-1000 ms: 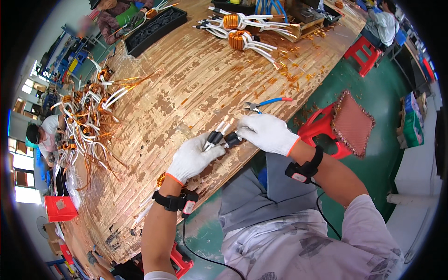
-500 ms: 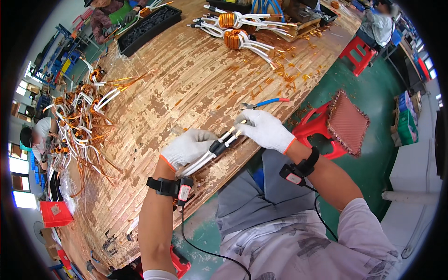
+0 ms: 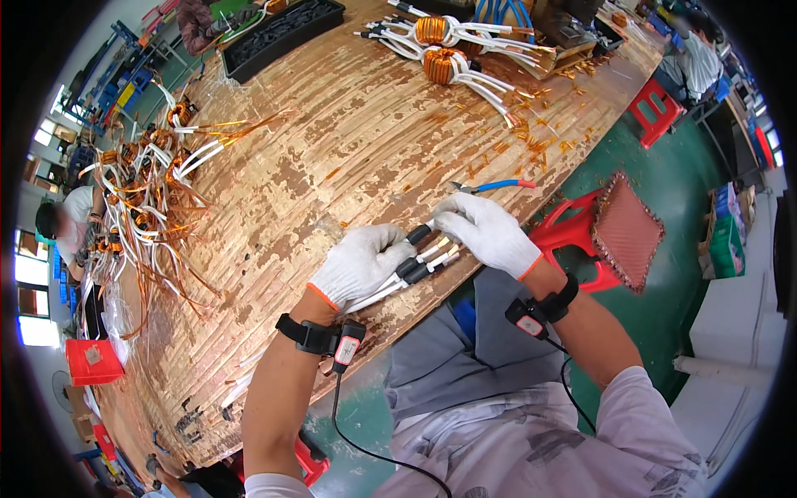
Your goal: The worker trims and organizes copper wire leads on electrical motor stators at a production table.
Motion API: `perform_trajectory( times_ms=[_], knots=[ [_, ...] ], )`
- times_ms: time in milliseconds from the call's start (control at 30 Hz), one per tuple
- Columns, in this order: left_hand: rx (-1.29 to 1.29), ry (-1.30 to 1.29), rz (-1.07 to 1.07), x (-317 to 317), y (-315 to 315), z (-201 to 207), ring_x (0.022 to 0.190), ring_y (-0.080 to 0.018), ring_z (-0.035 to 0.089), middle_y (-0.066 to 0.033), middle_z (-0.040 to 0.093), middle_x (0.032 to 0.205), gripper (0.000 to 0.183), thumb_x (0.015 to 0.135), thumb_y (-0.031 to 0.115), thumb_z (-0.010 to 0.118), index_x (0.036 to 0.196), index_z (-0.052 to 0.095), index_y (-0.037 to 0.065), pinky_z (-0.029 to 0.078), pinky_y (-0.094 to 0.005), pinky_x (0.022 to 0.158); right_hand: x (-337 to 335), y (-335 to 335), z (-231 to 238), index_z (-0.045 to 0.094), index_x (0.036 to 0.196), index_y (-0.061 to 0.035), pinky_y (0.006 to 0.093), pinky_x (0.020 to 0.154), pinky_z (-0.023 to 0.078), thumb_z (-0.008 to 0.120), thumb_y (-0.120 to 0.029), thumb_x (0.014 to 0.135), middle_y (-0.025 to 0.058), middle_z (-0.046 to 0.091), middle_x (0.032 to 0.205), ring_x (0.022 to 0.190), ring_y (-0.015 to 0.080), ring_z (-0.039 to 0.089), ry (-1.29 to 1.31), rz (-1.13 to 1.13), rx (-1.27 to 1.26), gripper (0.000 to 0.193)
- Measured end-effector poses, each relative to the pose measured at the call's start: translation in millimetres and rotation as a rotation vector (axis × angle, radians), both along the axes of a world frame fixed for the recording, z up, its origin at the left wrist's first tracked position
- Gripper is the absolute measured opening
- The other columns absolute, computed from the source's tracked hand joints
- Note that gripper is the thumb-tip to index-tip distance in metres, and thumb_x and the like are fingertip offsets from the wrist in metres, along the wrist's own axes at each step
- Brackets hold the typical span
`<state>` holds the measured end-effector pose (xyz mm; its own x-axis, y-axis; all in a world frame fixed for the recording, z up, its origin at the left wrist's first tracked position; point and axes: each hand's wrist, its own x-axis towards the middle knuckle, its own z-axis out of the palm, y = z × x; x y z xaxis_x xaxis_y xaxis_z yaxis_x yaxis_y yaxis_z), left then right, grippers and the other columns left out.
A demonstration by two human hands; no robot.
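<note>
Both my hands wear white knit gloves with orange cuffs. My left hand [image 3: 365, 261] is closed around a bundle of white wires [image 3: 383, 292] near the table's front edge. Short black sleeves [image 3: 408, 270] sit on these wires, and their bare ends [image 3: 448, 248] point to the right. Between the fingertips of both hands lies another black sleeve [image 3: 418, 235]. My right hand [image 3: 486, 232] pinches its far end; whether a wire runs inside it is hidden. Just beyond my right hand lies a pair of cutters [image 3: 494, 185] with red and blue handles.
Copper-wound coils with white leads [image 3: 440, 65] lie at the back, and a tangled heap of them [image 3: 137, 207] is at the left. A black tray [image 3: 282, 37] holds black pieces. A red stool [image 3: 573, 228] with a cushion [image 3: 628, 232] stands at the right. Co-workers sit around the table.
The hands have moved slightly right in the picture. My right hand has left the bare wire ends and now pinches a separate black sleeve, which shows between both hands.
</note>
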<state>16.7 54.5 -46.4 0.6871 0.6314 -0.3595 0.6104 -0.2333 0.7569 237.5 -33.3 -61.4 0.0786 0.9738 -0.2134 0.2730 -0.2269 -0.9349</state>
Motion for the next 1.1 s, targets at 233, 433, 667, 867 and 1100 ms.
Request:
perform_trajectory(
  times_ms=[233,433,667,867,1100],
  knots=[
    [-0.509,-0.098,0.130,-3,9,-8,0.073,-0.0094,0.060,-0.0006,0.068,0.081,0.027,0.099,0.023,0.063,0.096,0.071,-0.002,0.049,-0.0275,0.068,6,2,-3,0.070,0.109,-0.0016,0.0364,0.080,0.053,0.060,-0.029,0.101,0.0153,0.072,0.093,0.090,0.0241,0.070,-0.074,0.046,0.005,0.030],
    [-0.573,-0.100,0.207,-4,9,-2,0.078,-0.0068,0.059,-0.0006,0.068,0.086,0.024,0.097,0.021,0.065,0.097,0.072,-0.001,0.048,-0.0247,0.071,7,-5,4,0.071,0.110,-0.0058,0.0420,0.087,0.052,0.062,-0.034,0.099,0.0190,0.071,0.100,0.099,0.0356,0.068,-0.207,0.069,0.076,0.031],
    [-0.705,-0.264,0.205,-7,8,-22,0.068,-0.0106,0.062,-0.0030,0.068,0.082,0.028,0.100,0.026,0.061,0.097,0.072,0.001,0.050,-0.0275,0.061,9,-5,4,0.070,0.112,-0.0077,0.0418,0.087,0.053,0.061,-0.033,0.099,0.0185,0.071,0.103,0.100,0.0369,0.067,-0.238,0.100,0.107,0.030],
    [-0.571,0.010,0.060,-3,9,7,0.060,-0.0112,0.061,-0.0046,0.066,0.072,0.037,0.102,0.032,0.051,0.090,0.073,0.006,0.049,-0.0299,0.054,10,-8,11,0.070,0.112,-0.0076,0.0424,0.088,0.053,0.060,-0.034,0.100,0.0182,0.071,0.103,0.102,0.0366,0.068,-0.313,0.114,0.095,0.030],
    [-0.605,0.012,0.143,-1,5,14,0.063,-0.0113,0.062,-0.0051,0.071,0.079,0.037,0.099,0.032,0.055,0.096,0.074,0.001,0.051,-0.0272,0.058,11,-8,2,0.069,0.111,-0.0065,0.0433,0.086,0.052,0.061,-0.030,0.100,0.0191,0.070,0.100,0.100,0.0367,0.067,-0.259,0.101,0.117,0.028]
  ],
)
